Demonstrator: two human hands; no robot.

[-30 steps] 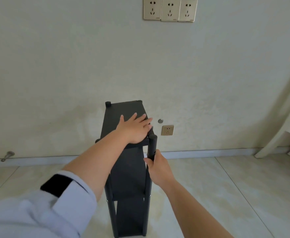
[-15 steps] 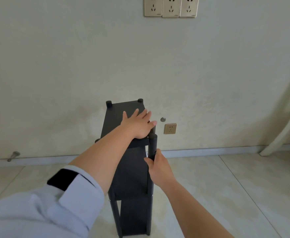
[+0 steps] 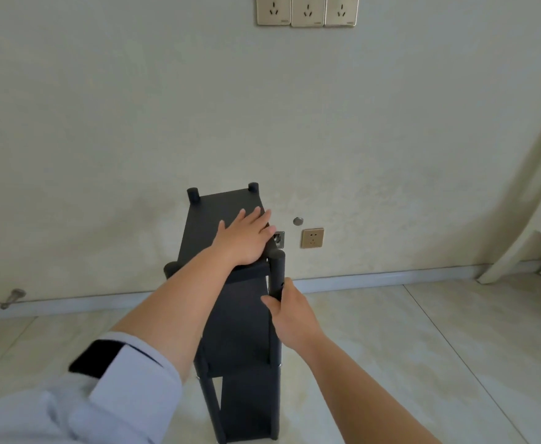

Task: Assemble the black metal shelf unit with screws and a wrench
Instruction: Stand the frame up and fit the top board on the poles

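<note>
Black shelf unit (image 3: 230,315) stands upright on the tile floor (image 3: 422,347), narrow end toward the wall (image 3: 102,123), just short of the baseboard. Three tiers visible, four round posts.

Left hand (image 3: 246,241) lies flat on the top panel (image 3: 217,213), fingers spread, pressing down, gripping nothing. Right hand (image 3: 291,315) is wrapped around the near-right post (image 3: 277,274) just below the top tier, fingers closed on it. Can't tell whether it's twisting the post or only steadying it; the palm side is hidden.

Risks from here:
- Unit is tall and narrow. Left-hand push sits toward the right edge of the panel, so an off-centre load could tip it sideways or skate the feet on smooth tile.
- If the post joint isn't fully tight, downward pressure could rack the frame and cross-thread the connection.
- Fingers of the right hand sit near the panel-to-post junction: pinch point if the tier drops or shifts.
- No wrench or screws in view, so any final tightening means letting go with one hand.

Small metal bracket (image 3: 279,239) and a low wall socket (image 3: 312,238) sit just beyond the top panel; a lurch forward could knock them.
</note>
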